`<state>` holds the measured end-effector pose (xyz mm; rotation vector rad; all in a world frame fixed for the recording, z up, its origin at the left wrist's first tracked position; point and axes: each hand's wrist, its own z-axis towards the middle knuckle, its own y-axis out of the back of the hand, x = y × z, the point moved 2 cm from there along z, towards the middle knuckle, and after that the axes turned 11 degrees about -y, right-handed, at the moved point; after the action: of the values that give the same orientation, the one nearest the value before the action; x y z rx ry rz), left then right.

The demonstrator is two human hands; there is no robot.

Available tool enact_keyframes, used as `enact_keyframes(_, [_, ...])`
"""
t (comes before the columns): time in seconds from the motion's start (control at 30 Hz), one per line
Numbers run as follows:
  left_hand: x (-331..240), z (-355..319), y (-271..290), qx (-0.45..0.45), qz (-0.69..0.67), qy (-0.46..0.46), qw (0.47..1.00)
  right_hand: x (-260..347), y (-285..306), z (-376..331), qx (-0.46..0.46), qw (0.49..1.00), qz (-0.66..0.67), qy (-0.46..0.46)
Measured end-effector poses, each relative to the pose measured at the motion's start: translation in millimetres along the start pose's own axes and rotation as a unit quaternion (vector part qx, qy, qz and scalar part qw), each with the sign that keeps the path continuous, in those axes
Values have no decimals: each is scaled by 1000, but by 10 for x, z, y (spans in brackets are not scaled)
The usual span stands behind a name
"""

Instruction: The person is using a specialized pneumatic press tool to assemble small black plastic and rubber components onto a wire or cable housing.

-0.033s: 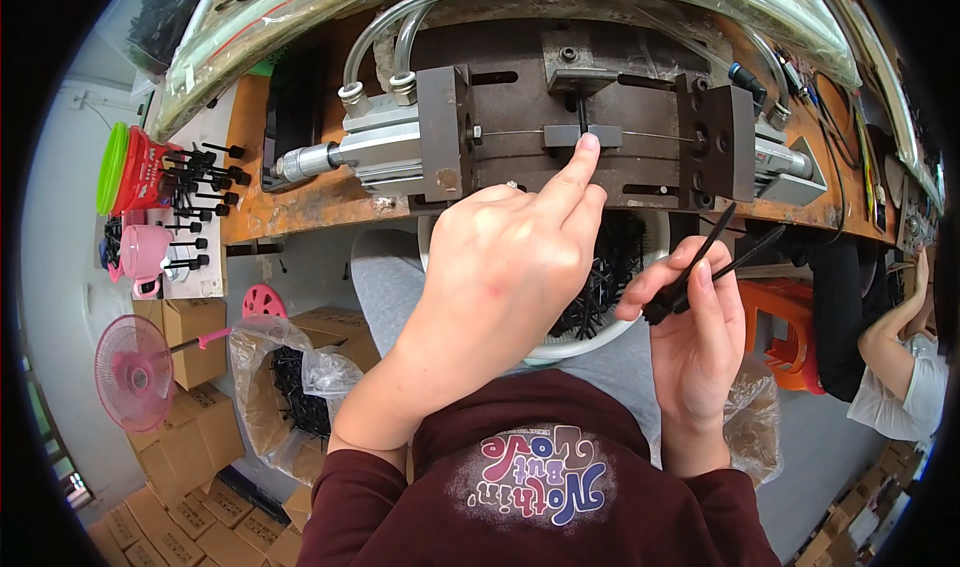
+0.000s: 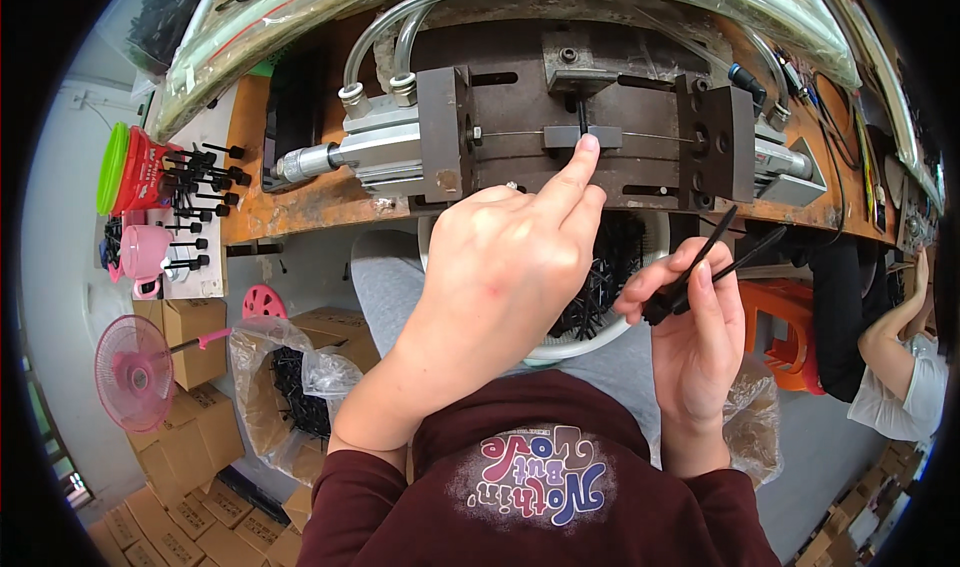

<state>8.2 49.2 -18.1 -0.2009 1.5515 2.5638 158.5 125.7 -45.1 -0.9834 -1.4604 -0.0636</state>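
Your right hand (image 2: 700, 342) pinched two thin black plastic rods (image 2: 725, 252), long axes angled up-right. Your left hand (image 2: 505, 267), forefinger out, pressed another upright in the fixture (image 2: 583, 132).

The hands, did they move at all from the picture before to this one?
No visible change. The left hand keeps its forefinger at the small black part in the metal press jig, and the right hand still pinches thin black parts. The white basin of black pieces stays on the lap.
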Motion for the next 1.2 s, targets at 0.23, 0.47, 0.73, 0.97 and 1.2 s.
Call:
enact_keyframes(0.23, [5,-40,0,-59,-41,2,997,-25,75,-9,-54,997,-21,59])
enact_keyframes(0.47, [-333,-190,-4,-99,-147,-114,978,-85,-109,0,-52,995,10,-84])
enact_keyframes(0.73, [-219,-233,46,-150,-141,-33,978,-120,-65,129,-115,986,-109,41])
enact_keyframes(0.97, [-90,-90,-92,-77,-11,-6,997,-103,7,58,-7,996,82,-25])
enact_keyframes(1.2, [-16,-16,-87,-60,-8,6,998,46,-4,-10,-15,997,-60,47])
